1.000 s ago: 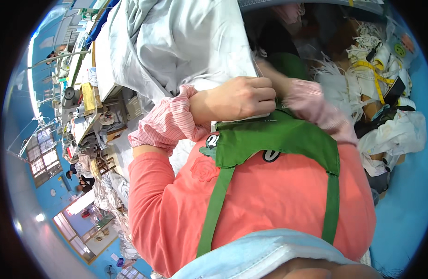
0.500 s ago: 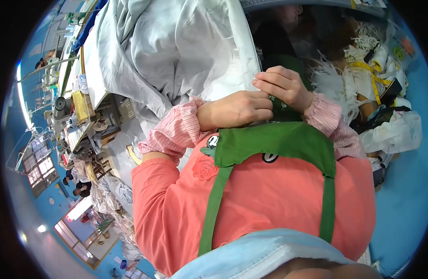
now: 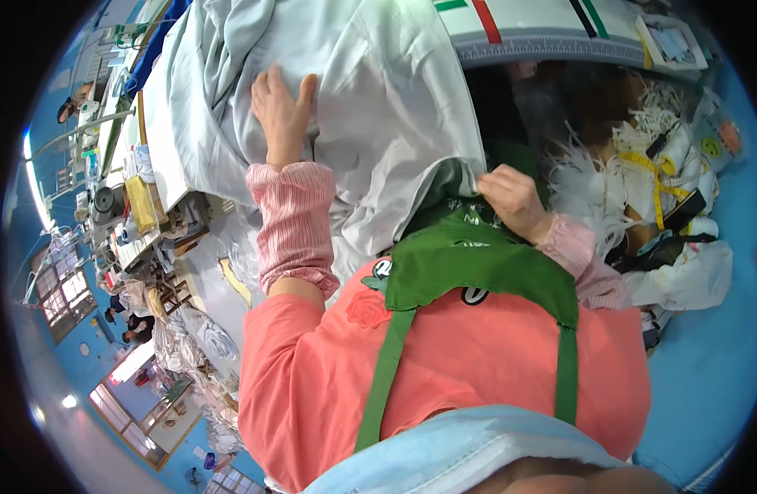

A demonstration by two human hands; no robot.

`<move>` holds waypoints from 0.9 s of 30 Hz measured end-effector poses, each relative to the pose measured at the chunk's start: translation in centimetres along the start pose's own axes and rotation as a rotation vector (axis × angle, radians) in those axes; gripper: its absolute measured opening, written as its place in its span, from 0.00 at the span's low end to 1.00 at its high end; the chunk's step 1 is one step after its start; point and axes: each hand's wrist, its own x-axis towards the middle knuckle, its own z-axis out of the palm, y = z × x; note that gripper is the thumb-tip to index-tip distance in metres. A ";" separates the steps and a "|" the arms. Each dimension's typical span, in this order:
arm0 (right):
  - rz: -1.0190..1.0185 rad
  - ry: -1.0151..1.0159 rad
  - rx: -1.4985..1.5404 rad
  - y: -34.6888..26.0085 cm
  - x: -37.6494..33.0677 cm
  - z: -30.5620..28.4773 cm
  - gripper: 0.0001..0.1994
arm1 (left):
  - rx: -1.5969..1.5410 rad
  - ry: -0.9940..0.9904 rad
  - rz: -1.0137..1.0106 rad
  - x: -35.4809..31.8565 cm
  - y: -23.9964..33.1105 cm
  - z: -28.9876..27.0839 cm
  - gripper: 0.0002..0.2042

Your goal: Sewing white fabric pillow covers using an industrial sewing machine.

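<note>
Cloth edge (image 3: 469,123) in narrow grip of right hand (image 3: 514,200), left hand (image 3: 284,114) wide, well inboard.

1 downward fisheye view, head-high

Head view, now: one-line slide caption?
Left hand spread on pale grey fabric, right hand pinching the fabric's edge near the wearer's green apron.

Garment workshop: yellow measuring tape (image 3: 658,202), ruler-marked table edge (image 3: 551,49), heaped cloth (image 3: 174,342).
</note>
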 end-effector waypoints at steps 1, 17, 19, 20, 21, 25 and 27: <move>0.020 0.005 0.001 0.2 0.1 0.1 0.08 | 0.077 -0.068 -0.010 0.4 -0.5 0.7 0.31; 0.077 0.033 0.080 5.0 7.9 0.0 0.13 | 0.083 -0.069 0.076 11.2 -4.0 6.6 0.20; 0.073 0.038 0.070 5.6 8.8 0.1 0.13 | -0.017 -0.178 -0.067 12.3 -3.7 7.1 0.18; 0.081 0.045 0.088 5.7 9.3 0.1 0.15 | -0.013 -0.177 -0.078 13.0 -3.9 6.8 0.18; 0.088 0.052 0.105 5.7 9.8 0.0 0.17 | 0.042 -0.307 -0.174 13.8 -4.3 6.6 0.21; 0.063 0.071 0.064 6.1 12.1 -0.1 0.17 | 0.095 -0.294 -0.166 16.4 -5.6 7.8 0.18; 0.063 0.080 0.027 6.3 13.1 -0.4 0.17 | 0.098 -0.152 -0.054 17.5 -6.2 8.9 0.13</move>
